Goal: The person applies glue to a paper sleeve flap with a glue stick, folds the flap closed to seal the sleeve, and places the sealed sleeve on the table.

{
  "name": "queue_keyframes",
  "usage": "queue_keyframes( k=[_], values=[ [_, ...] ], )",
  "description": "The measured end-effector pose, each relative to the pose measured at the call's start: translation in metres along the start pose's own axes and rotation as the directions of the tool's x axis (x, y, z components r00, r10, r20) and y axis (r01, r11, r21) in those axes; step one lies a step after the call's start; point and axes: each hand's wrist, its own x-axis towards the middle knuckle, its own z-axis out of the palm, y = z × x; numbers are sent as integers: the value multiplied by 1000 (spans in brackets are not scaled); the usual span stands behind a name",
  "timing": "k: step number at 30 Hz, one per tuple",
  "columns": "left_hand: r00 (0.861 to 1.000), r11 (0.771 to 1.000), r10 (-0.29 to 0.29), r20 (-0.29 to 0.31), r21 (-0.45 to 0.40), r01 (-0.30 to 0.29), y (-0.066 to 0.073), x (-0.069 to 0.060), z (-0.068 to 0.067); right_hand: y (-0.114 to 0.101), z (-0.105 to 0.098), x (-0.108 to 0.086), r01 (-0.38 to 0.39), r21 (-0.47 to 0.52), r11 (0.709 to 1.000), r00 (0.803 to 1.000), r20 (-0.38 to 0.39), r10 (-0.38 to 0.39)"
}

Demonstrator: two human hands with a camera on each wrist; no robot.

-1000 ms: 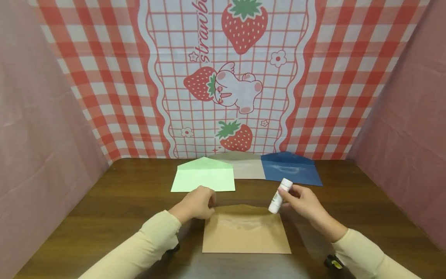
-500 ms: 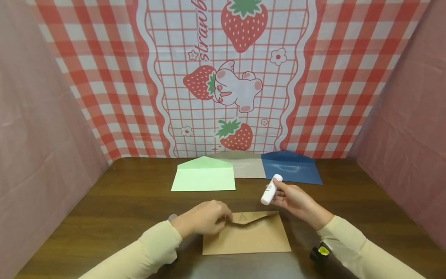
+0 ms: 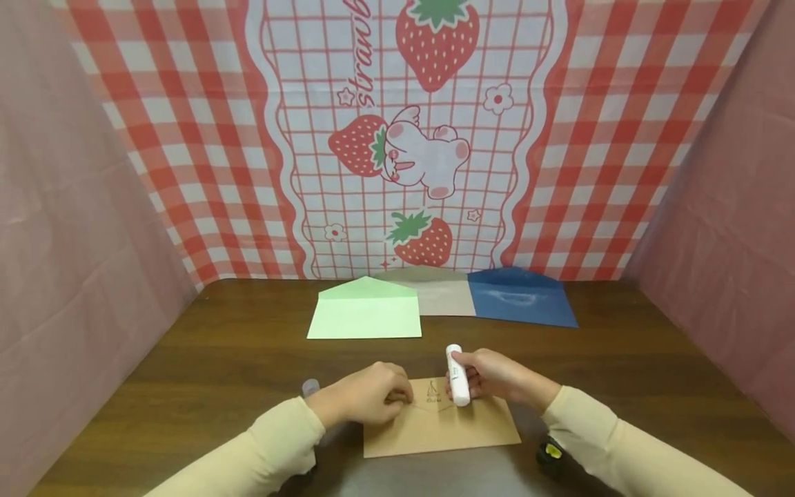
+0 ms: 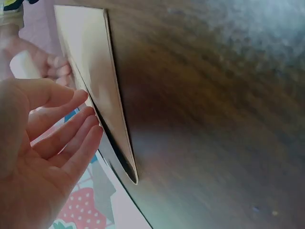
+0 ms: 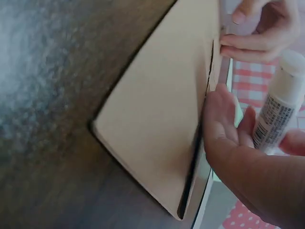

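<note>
Envelope (image 3: 442,433) on tabletop (image 3: 248,359), open a second ago, now with flap (image 3: 435,403) folded down between left hand (image 3: 375,393), loose-fingered and touching, and right hand (image 3: 499,376), gripping glue stick (image 3: 458,379): apparently at the closing step, not yet pressed flat.

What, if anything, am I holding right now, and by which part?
Your right hand holds the white tube by its printed body, towards one end. Your left hand touches the brown envelope, apparently without gripping it.
</note>
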Motion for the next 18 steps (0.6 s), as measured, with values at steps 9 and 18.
queue_keyframes(
  k=[9,18],
  values=[
    [999,981,-48,0,-190,47,-1,10,0,-1,6,3,-56,-78,995,998,-40,53],
    [975,936,-217,52,-271,223,5,22,1,-2,2,6,-66,-18,998,998,3,66]
  ],
)
